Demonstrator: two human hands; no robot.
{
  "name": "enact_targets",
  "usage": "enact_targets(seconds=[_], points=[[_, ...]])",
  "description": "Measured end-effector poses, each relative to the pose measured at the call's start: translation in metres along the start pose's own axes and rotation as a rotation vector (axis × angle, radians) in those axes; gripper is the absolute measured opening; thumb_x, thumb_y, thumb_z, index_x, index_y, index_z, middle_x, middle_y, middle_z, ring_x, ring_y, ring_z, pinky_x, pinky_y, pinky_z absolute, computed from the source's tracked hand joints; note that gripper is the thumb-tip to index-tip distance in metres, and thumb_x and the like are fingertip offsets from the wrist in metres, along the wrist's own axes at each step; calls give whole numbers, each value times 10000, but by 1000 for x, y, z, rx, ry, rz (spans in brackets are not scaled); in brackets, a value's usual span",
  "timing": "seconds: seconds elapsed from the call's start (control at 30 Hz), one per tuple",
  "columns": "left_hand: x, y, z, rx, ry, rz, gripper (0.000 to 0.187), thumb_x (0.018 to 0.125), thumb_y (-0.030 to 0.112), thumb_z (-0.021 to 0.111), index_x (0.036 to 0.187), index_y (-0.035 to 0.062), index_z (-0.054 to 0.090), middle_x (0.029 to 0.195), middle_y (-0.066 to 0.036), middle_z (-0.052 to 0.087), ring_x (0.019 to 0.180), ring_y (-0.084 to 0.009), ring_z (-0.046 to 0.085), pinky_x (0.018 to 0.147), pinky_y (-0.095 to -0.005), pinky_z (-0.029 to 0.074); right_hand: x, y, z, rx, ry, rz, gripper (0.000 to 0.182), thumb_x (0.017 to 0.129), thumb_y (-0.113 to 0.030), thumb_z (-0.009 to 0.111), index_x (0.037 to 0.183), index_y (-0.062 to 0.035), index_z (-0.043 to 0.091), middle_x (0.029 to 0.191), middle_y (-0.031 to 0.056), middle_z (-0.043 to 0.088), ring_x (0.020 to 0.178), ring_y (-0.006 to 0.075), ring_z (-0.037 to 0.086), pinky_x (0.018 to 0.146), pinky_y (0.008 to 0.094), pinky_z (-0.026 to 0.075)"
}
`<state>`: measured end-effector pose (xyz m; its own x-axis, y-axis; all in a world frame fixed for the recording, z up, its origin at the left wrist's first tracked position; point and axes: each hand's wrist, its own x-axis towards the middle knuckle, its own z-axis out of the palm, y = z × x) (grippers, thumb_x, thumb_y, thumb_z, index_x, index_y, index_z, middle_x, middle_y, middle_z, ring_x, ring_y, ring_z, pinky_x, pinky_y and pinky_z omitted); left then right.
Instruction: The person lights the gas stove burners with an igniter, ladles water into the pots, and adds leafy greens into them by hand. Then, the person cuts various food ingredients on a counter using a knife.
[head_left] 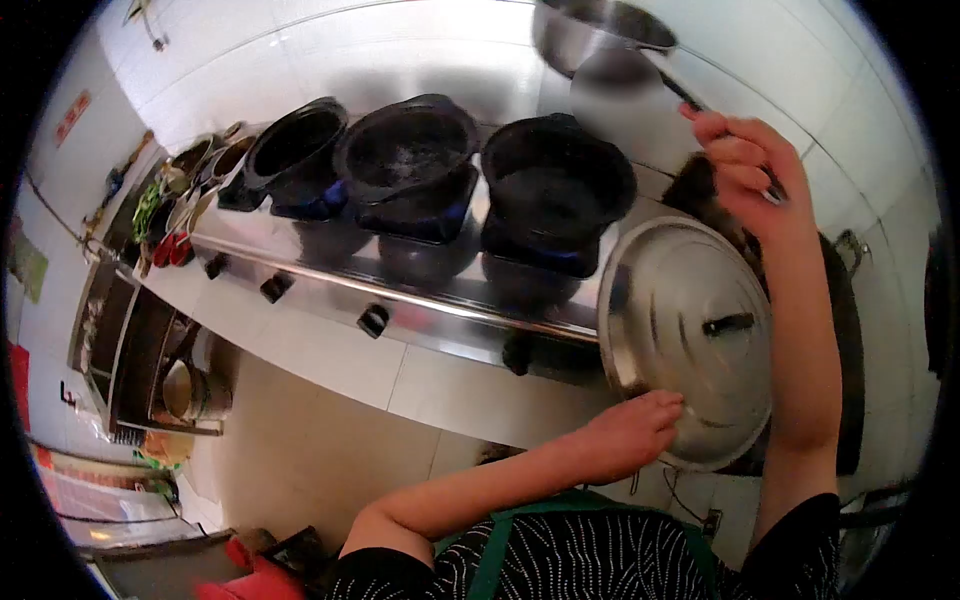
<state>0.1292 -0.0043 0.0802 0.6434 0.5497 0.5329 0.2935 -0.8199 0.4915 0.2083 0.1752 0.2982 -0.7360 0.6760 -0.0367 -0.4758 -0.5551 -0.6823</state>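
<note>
**Lid tipped aside, ladle raised over the range**

Nearest the camera, the left hand (632, 432) rests its fingertips on the lower rim of a large steel pot lid (688, 340). The grip is loose and mostly open, fingers curled over the edge rather than clamped, which looks like enough to steady the lid while it stands tilted on its side. The lid's knob handle (728, 323) faces outward, so the lid seems to lean against a dark pot behind it, of which only the edges show.

Above it, the right hand (745, 170) is closed round the thin handle of a long steel ladle (612, 88). The bowl of the ladle is held up high near a steel pot (590, 30) at the top of the view; its blur keeps me from telling whether it carries anything.

Farther off, three black clay pots (410, 150) sit in a row on burners of a steel range (330, 275), each over its own control knob (373, 320), all uncovered and apparently empty. At the far end small bowls of ingredients (185, 195) are crowded together, near to the burners.
</note>
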Motion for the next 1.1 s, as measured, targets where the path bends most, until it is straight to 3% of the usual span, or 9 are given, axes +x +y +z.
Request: enact_targets(seconds=[0.17, 0.3, 0.43, 0.53, 0.63, 0.77, 0.87, 0.97, 1.1], points=[[23, 9, 13, -98, -87, 29, 271, 746, 85, 504, 988, -28, 550, 1153, -196, 466, 1156, -347, 386, 978, -397, 334, -136, -32, -25, -227, 220, -369, 361, 851, -59, 437, 1150, 123, 350, 777, 49, 444, 480, 14, 347, 331, 149, 276], [49, 15, 7, -20, -127, -58, 322, 681, 43, 555, 1000, -3, 550, 1164, -193, 469, 1155, -356, 396, 953, -423, 358, -251, -49, -44, -545, 667, -574, 230, 800, -66, 506, 975, 71, 447, 768, 54, 466, 447, 28, 348, 304, 158, 277], [75, 16, 17, 46, -132, -54, 322, 643, -17, 541, 962, 9, 569, 1142, -169, 494, 1143, -341, 417, 956, -419, 354, -331, -48, -93, -796, 1151, -421, 131, 723, -68, 558, 791, 7, 475, 521, 17, 432, 400, 72, 405, 324, 221, 318], [93, 19, 26, 98, -101, -82, 325, 607, -45, 526, 925, 1, 579, 1123, -154, 503, 1137, -329, 424, 950, -422, 360, -383, -40, -156, -930, 1339, -187, 210, 712, -38, 514, 894, 56, 471, 682, 77, 517, 451, 85, 460, 345, 233, 360], [102, 26, 35, 126, -83, -91, 316, 602, -63, 523, 905, -1, 588, 1104, -150, 514, 1116, -332, 447, 929, -428, 381, -410, -31, -195, -957, 1458, -19, 169, 703, -21, 504, 855, 47, 481, 637, 87, 511, 447, 116, 469, 350, 257, 366], [111, 33, 42, 120, -87, -130, 289, 676, -90, 509, 938, 13, 576, 1136, -149, 513, 1138, -340, 438, 940, -425, 369, -418, -15, -248, -958, 1523, 109, 136, 692, -4, 502, 820, 39, 482, 617, 105, 511, 452, 150, 480, 353, 286, 370], [116, 38, 46, 129, -94, -147, 286, 674, -90, 509, 933, 12, 576, 1138, -149, 513, 1143, -339, 436, 938, -426, 371, -411, -12, -277, -1151, 1624, 461, 155, 719, 3, 491, 865, 51, 468, 668, 168, 543, 519, 232, 542, 402, 357, 428], [117, 41, 49, 131, -88, -167, 289, 668, -93, 507, 928, 12, 576, 1140, -149, 513, 1143, -339, 436, 939, -427, 370, -405, -3, -295, -1414, 1531, 588, 163, 696, 7, 512, 850, 48, 481, 623, 137, 526, 470, 206, 513, 383, 333, 399], [115, 46, 50, 130, -69, -200, 306, 653, -100, 499, 925, 15, 578, 1137, -150, 513, 1144, -340, 435, 941, -427, 368, -394, 7, -307, -1109, 1464, 514, 177, 704, 0, 510, 866, 68, 491, 628, 141, 528, 468, 191, 497, 384, 311, 394]])
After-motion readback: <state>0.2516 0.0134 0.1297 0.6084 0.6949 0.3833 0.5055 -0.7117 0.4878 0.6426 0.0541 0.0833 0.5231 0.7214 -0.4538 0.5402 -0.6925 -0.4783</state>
